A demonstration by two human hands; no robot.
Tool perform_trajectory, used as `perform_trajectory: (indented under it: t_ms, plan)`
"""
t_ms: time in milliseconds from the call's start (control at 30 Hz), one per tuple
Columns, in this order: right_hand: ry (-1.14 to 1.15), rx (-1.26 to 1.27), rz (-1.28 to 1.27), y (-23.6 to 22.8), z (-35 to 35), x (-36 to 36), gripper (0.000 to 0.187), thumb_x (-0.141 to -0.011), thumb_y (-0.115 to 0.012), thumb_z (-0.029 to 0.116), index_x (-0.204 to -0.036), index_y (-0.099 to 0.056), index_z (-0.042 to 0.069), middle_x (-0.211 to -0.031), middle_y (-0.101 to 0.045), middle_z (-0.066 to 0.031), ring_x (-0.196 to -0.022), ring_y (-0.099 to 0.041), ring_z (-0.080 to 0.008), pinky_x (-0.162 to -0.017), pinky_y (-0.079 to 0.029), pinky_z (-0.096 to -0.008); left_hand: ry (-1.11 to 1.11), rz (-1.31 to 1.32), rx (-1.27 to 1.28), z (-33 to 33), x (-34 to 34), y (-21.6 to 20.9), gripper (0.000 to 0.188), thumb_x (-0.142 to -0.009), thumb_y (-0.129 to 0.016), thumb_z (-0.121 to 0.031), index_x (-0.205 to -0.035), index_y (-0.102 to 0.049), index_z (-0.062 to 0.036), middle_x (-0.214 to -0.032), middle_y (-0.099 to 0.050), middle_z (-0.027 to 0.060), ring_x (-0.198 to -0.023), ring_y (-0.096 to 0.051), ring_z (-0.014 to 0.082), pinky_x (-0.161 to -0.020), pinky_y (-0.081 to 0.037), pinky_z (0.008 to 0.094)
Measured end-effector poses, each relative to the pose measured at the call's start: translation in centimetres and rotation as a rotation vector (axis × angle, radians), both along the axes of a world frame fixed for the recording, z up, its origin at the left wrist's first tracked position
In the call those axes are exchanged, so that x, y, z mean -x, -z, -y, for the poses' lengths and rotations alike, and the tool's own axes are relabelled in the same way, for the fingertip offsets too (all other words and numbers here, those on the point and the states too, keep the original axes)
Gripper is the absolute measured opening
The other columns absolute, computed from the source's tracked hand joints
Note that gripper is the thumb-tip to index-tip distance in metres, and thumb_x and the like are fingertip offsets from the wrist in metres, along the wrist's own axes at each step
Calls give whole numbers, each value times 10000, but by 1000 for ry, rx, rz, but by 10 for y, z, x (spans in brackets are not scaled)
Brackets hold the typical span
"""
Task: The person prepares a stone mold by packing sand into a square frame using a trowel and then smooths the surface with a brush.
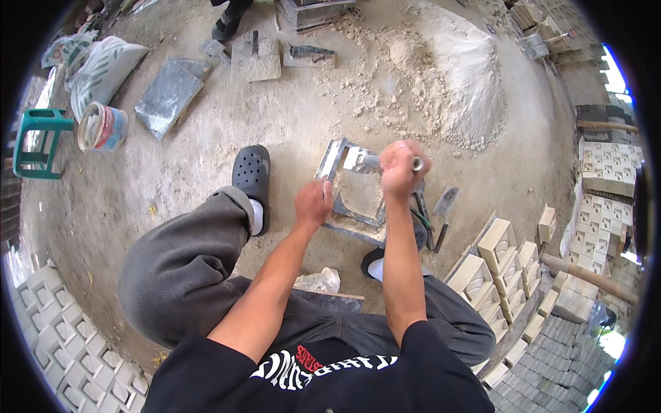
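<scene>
A rectangular metal mould [336, 160] lies on the ground between my feet, with pale sandy mix [361, 193] inside its frame. My left hand [314, 204] is closed at the mould's left side, with its fingers partly hidden. Above the mould's far right part, my right hand [403, 168] grips a hammer-like tool [357, 160] by its grey tubular handle. The tool's dusty whitish head points left, and the hollow handle end sticks out right of my fist. Right of the mould lies a pointed trowel [447, 202].
Loose powder forms a large pale heap [475, 82] at the far right. Cast blocks [497, 244] stand in rows at the near right. Flat slabs [171, 95], a bucket [103, 127], a green stool [43, 141] and a sack [107, 69] are at left. Another person's shoe [226, 27] shows at the top.
</scene>
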State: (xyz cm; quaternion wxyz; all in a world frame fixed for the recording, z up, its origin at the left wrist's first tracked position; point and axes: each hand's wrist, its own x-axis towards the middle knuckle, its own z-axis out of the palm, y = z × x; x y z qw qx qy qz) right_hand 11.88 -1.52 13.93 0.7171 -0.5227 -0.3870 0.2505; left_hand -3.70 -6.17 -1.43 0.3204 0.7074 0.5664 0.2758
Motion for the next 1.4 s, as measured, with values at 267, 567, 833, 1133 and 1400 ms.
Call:
perform_trajectory:
  t_ms: [267,567,833,1133,1400]
  plan:
    - [-28,65,-95,-8,0,11,347,-850,-510,51,-537,-362,38,-510,-402,19,-438,-373,-57,-402,-269,-254,41,-41,74,0,3,7,380,-987,-384,-297,-1071,-663,-53,-916,-662,164,-873,-624,359,-763,-489,453]
    - [-15,78,-120,-5,0,13,352,-864,-509,46,-533,-389,32,-504,-407,22,-443,-371,-49,-404,-252,-264,8,14,89,-3,3,16,410,-983,-367,-334,-1005,-678,-68,-847,-636,211,-832,-611,410,-718,-469,475]
    - [-21,128,-64,4,13,23,336,-865,-516,42,-545,-417,26,-507,-425,19,-453,-391,-54,-413,-270,-256,-74,-38,339,1,3,14,559,-991,-247,-403,-1029,-711,-93,-875,-663,226,-850,-626,435,-747,-472,502]
    - [-56,93,20,23,21,18,336,-878,-449,49,-547,-402,23,-506,-434,-35,-431,-387,-105,-416,-312,-271,-70,-55,360,3,-4,17,543,-989,-242,-407,-1114,-711,-164,-938,-679,204,-883,-636,422,-801,-490,488]
    - [-23,63,240,1,36,34,306,-844,-452,46,-543,-411,10,-504,-456,-51,-412,-387,-104,-401,-308,-276,-65,-46,331,0,2,15,532,-989,-243,-378,-1103,-713,-155,-932,-678,209,-879,-636,421,-804,-491,486]
